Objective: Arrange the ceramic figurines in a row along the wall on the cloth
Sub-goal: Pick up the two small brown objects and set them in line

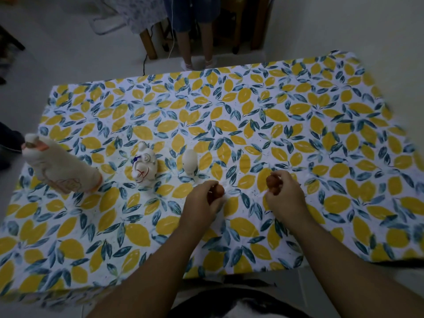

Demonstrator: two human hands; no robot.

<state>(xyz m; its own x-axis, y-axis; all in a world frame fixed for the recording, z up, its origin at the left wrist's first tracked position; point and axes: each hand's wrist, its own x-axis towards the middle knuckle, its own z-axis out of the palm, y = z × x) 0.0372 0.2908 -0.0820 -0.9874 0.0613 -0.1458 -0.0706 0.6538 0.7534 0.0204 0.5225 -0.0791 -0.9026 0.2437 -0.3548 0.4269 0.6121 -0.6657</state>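
A cloth [263,115] printed with yellow lemons and blue leaves covers the table. Three white ceramic figurines stand in a line across its left half: a tall one with orange trim [62,166] at the left edge, a rounded one with blue and red marks [145,165], and a small plain one [190,162]. My left hand [202,200] is closed around a small brown figurine [219,190], low over the cloth to the right of the small white one. My right hand [283,193] grips a second small brown figurine [271,181], further right.
A person's legs in white socks [198,61] stand on the floor beyond the far edge of the table, next to wooden furniture legs [149,45] and a hanging cable. The white wall [367,26] rises at the far right. A dark shoe [9,138] shows at the left.
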